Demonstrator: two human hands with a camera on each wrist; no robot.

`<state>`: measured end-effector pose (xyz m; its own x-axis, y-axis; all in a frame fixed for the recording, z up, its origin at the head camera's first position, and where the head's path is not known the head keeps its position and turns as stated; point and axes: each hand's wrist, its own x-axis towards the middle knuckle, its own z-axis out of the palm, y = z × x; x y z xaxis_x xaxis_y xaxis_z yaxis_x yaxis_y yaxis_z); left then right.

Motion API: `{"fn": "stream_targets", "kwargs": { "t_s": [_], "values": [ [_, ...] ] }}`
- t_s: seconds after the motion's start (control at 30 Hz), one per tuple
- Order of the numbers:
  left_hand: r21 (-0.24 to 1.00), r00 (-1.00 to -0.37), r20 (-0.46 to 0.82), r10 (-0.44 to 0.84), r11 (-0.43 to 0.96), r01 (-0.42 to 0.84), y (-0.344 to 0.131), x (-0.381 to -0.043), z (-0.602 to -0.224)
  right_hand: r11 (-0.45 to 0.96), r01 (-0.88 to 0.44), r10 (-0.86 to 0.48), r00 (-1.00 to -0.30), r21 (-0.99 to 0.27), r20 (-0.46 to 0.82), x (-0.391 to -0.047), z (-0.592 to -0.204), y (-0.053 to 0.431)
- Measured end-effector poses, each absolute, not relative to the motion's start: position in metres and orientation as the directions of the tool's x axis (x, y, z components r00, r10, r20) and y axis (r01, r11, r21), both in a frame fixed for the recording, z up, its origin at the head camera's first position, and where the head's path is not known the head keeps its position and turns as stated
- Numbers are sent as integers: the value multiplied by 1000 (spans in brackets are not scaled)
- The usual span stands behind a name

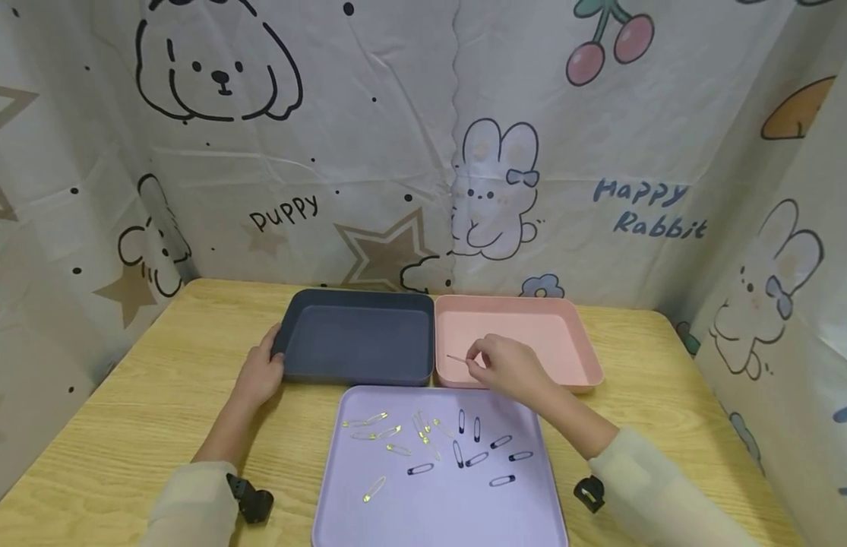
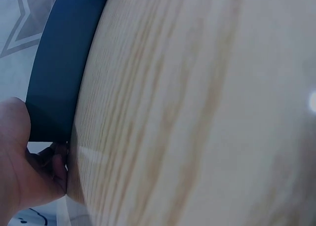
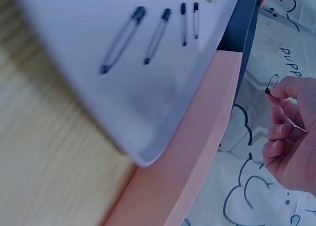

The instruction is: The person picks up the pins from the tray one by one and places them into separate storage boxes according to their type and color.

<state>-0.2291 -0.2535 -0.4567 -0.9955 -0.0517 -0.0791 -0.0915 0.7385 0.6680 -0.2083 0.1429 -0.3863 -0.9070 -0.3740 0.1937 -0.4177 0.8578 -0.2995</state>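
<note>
R hand [image 1: 504,365] pinches blk safety pin [image 1: 456,358] over pink tray [image 1: 560,334]; L hand [image 1: 260,374] grips navy tray [image 1: 358,342] at edge. Pin's prob. v. light, stiff but springy, slick; best held at blk cap [image 3: 268,91].

Navy tray [image 1: 358,343], pink tray [image 1: 539,330], lilac tray [image 1: 430,520] — plain. Yellow pins [image 1: 367,498], black pins [image 3: 140,13]. Tabletop [image 1: 211,327]: tan wood grain. Cloth [image 1: 368,137]: off-white — brown stars [image 1: 387,254].
</note>
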Motion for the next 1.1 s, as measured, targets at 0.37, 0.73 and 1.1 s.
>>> {"fn": "stream_targets", "kwargs": {
  "t_s": [0.37,0.73,1.1],
  "values": [
    [664,-995,-81,-52,742,-93,-255,-230,-459,821,-465,-420,-885,-331,200,-232,-384,108],
    [667,-996,-69,-58,740,-90,-253,-232,-460,781,-510,-463,-860,-360,214,-255,-376,77],
    [673,-997,-61,-54,736,-81,-254,-231,-458,795,-525,-494,-851,-305,178,-274,-380,41]
  ]
}}
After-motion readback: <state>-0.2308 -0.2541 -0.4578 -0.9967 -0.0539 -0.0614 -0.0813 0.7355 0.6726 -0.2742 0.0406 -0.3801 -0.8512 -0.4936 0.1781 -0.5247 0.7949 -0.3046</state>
